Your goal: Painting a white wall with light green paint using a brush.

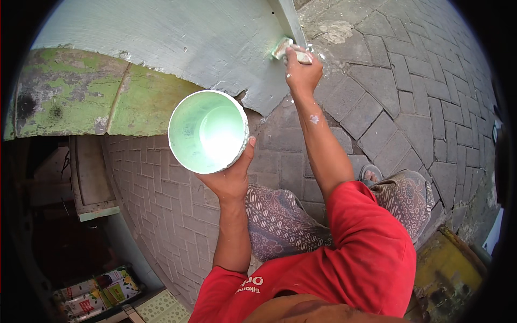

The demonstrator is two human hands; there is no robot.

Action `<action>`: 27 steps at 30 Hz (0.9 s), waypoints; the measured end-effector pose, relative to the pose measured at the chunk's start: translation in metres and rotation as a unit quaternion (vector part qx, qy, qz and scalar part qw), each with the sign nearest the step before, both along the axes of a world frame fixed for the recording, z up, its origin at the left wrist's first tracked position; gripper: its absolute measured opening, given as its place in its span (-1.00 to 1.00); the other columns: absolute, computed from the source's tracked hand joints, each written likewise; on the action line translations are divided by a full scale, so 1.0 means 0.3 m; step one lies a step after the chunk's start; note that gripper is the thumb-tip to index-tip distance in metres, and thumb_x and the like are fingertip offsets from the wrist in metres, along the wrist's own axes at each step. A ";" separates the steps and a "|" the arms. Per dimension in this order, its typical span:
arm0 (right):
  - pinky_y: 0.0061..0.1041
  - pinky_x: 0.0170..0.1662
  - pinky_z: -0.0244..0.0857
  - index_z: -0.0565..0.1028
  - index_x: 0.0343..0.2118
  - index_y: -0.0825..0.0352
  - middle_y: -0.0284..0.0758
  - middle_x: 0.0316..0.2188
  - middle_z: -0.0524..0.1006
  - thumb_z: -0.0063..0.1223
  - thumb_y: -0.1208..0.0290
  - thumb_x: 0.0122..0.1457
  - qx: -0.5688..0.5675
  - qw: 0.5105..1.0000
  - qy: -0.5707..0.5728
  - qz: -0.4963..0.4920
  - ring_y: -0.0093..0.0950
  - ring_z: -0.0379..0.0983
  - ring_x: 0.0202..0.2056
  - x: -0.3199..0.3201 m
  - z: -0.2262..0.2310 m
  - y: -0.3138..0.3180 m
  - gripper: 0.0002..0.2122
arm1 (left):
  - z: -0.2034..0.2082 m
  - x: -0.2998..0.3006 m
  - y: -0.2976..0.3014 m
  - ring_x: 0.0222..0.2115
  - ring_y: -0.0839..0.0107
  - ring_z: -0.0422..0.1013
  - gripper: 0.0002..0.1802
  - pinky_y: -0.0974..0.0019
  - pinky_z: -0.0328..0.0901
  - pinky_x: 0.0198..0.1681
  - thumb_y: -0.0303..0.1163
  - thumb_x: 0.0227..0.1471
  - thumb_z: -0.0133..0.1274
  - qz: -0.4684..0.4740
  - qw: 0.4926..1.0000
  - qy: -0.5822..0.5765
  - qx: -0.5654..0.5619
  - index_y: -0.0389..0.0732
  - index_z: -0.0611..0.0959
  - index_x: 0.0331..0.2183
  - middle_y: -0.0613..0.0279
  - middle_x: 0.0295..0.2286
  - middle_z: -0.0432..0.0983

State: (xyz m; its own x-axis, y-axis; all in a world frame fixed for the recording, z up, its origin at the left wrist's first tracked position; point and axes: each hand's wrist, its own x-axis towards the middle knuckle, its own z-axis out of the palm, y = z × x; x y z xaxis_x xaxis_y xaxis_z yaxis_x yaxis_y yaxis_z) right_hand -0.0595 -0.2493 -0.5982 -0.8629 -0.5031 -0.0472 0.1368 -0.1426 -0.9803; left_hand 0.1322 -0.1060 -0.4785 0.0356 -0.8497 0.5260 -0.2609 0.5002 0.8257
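My left hand (pixel 230 175) is wrapped round the lower side of a round tub (pixel 180 110), its thumb up along the wall. Pale green-white paint (pixel 222 132) shows inside the tub, which is tilted so its mouth faces up. Farther off and to the right, my right hand (pixel 304 71) grips a paintbrush (pixel 295 54) with paint smeared over its handle. The bristles press against the lower part of a pale grey-green painted board (pixel 215 40), close to its upright edge strip (pixel 289 21). White paint spots mark my right wrist and forearm.
A mossy green, worn ledge (pixel 145 99) runs to the left under the board. Grey paving blocks (pixel 398 81) cover the ground. At the lower left are a wooden frame (pixel 92 172) and a printed package (pixel 99 293). A yellowish weathered block (pixel 444 269) stands at the lower right.
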 end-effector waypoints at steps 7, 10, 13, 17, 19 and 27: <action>-0.48 -0.27 0.62 0.55 -0.10 0.55 -0.17 -0.29 0.66 0.24 0.56 0.26 -0.372 0.907 -0.161 0.113 -0.34 0.68 -0.33 -0.136 0.254 0.018 -0.78 | -0.008 -0.035 -0.030 -0.13 0.32 0.53 -0.27 0.22 0.42 0.01 -0.56 -0.26 0.53 -0.018 1.000 -0.003 -0.001 -0.39 0.56 0.00 0.10 -0.13 0.60; -0.49 -0.27 0.62 0.54 -0.06 0.54 -0.14 -0.26 0.65 0.24 0.55 0.26 -0.307 0.909 -0.255 0.119 -0.32 0.68 -0.30 -0.136 -0.039 -0.004 -0.75 | -0.011 -0.043 -0.035 -0.14 0.32 0.54 -0.27 0.22 0.43 0.00 -0.56 -0.27 0.54 -0.020 1.000 0.009 0.004 -0.39 0.56 -0.01 0.11 -0.13 0.60; -0.53 -0.29 0.61 0.57 -0.07 0.54 -0.16 -0.29 0.66 0.23 0.56 0.26 -0.189 0.919 -0.343 0.046 -0.34 0.68 -0.34 -0.055 -0.396 0.023 -0.77 | -0.011 -0.045 -0.035 -0.15 0.33 0.54 -0.27 0.23 0.44 -0.01 -0.57 -0.27 0.54 -0.019 1.000 -0.001 0.003 -0.38 0.56 -0.01 0.11 -0.15 0.61; -0.48 -0.30 0.55 0.67 -0.17 0.45 -0.18 -0.33 0.70 0.31 0.50 0.17 0.017 0.972 -0.232 -0.014 -0.36 0.68 -0.33 -0.045 -0.675 0.079 -0.81 | -0.007 -0.061 -0.026 -0.16 0.32 0.55 -0.27 0.23 0.44 -0.03 -0.57 -0.28 0.54 -0.029 0.999 0.010 0.011 -0.38 0.56 -0.01 0.11 -0.16 0.61; -0.33 -0.21 0.49 0.72 -0.28 0.37 -0.18 -0.39 0.72 0.39 0.36 0.05 0.147 0.988 -0.043 -0.034 -0.35 0.67 -0.35 -0.036 -0.621 0.076 -0.78 | -0.007 -0.060 -0.016 -0.17 0.33 0.55 -0.27 0.23 0.45 -0.04 -0.57 -0.28 0.54 -0.023 1.000 0.005 0.014 -0.38 0.56 -0.01 0.12 -0.16 0.61; -0.54 -0.28 0.60 0.61 -0.11 0.56 -0.17 -0.37 0.69 0.26 0.53 0.23 -0.289 0.953 -0.067 0.061 -0.44 0.67 -0.38 -0.020 0.313 0.029 -0.77 | -0.005 -0.040 -0.024 -0.16 0.33 0.55 -0.28 0.23 0.45 -0.03 -0.56 -0.26 0.54 -0.014 1.000 -0.025 0.000 -0.38 0.57 -0.02 0.11 -0.16 0.61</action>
State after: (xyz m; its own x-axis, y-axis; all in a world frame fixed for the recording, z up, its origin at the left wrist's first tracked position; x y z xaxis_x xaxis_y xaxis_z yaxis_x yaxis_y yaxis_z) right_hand -0.0655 -0.2405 -0.5044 -0.8020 -0.5748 0.1627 0.3050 -0.6282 -0.7158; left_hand 0.1201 -0.1132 -0.4799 -0.0141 -0.8497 0.5270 -0.2877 0.5082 0.8118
